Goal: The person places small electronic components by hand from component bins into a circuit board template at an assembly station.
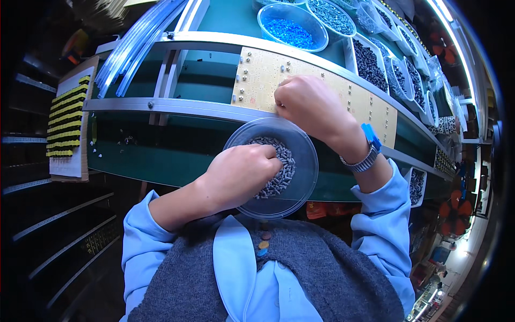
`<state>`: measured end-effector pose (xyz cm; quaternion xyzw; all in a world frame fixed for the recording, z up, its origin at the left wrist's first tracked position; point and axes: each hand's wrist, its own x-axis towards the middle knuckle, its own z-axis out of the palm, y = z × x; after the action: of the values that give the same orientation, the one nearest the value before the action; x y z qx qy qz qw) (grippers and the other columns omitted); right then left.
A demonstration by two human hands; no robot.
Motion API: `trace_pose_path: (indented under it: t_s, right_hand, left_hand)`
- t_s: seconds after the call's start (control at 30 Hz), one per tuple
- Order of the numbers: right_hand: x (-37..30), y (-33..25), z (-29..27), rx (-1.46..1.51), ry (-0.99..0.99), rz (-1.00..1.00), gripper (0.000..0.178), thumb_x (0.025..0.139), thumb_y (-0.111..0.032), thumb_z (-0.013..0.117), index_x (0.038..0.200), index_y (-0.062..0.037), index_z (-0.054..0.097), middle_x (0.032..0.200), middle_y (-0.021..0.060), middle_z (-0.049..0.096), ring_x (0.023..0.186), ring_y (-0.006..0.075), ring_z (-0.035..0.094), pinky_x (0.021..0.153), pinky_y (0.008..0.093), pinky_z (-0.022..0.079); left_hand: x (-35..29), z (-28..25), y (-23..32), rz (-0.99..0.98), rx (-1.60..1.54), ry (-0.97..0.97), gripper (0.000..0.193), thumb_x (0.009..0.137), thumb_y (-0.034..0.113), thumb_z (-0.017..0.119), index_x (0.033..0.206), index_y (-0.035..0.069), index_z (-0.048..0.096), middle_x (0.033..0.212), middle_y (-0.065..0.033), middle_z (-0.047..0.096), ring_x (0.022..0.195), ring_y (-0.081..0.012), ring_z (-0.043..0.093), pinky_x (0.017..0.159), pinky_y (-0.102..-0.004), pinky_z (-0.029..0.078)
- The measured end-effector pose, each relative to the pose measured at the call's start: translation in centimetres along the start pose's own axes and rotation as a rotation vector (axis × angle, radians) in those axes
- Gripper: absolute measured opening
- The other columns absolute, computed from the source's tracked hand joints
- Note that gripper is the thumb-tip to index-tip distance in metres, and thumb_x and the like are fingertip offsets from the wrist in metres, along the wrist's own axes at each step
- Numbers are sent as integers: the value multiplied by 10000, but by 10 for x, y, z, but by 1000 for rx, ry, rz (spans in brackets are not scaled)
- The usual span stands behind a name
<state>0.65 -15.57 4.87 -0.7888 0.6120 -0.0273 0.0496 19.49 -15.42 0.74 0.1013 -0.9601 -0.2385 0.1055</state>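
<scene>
My left hand (238,174) reaches into a clear round plastic bowl (307,174) close to my body. Its fingers are curled down among many small grey cylindrical parts (285,180), and the fingertips are hidden. Over a tan board (260,86) with rows of small holes, my right hand (311,104) is closed with its fingertips low at the board's near edge. Whatever it pinches cannot be made out. Several grey parts (237,79) and small metallic pieces (242,92) stand on the board, mostly along its left side.
Two metal rails, the near one (188,106) and the far one (214,38), border the board. Beyond lie a bowl of blue parts (289,35) and white bins of dark parts (369,64). Clear tubes (140,43) and a yellow-striped panel (67,121) are at left.
</scene>
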Motion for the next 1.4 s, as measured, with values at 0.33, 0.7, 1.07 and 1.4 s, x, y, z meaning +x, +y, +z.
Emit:
trace_pose_path:
  t_s: [0.33,0.7,1.07,1.4]
  right_hand:
    - [-102,8,16,369,35,-472,112,760,-167,686,710,-83,633,718,51,604,664,173,576,759,319,474]
    - [-117,1,30,180,-118,-226,120,792,-139,632,724,-43,611,797,92,643,730,228,634,764,343,504]
    - [-117,1,30,313,-88,-268,69,802,-47,566,816,16,588,815,147,655,715,275,661,658,341,544]
    - [-118,-1,28,327,-65,-230,69,816,-36,555,840,22,582,832,159,658,729,273,667,662,332,552]
  left_hand:
    - [14,-6,2,18,-517,316,194,662,-63,713,824,43,706,803,-66,656,634,-140,585,546,-218,473]
    - [135,-10,-34,-203,-210,407,165,736,-47,632,890,-28,688,751,-82,674,563,-122,565,540,-218,471]
    - [146,9,-38,-331,-66,469,114,719,12,622,804,-19,692,648,-96,652,493,-177,543,534,-295,457]
    - [144,10,-36,-265,-94,448,128,718,16,623,821,-26,686,653,-92,647,501,-175,541,539,-298,457]
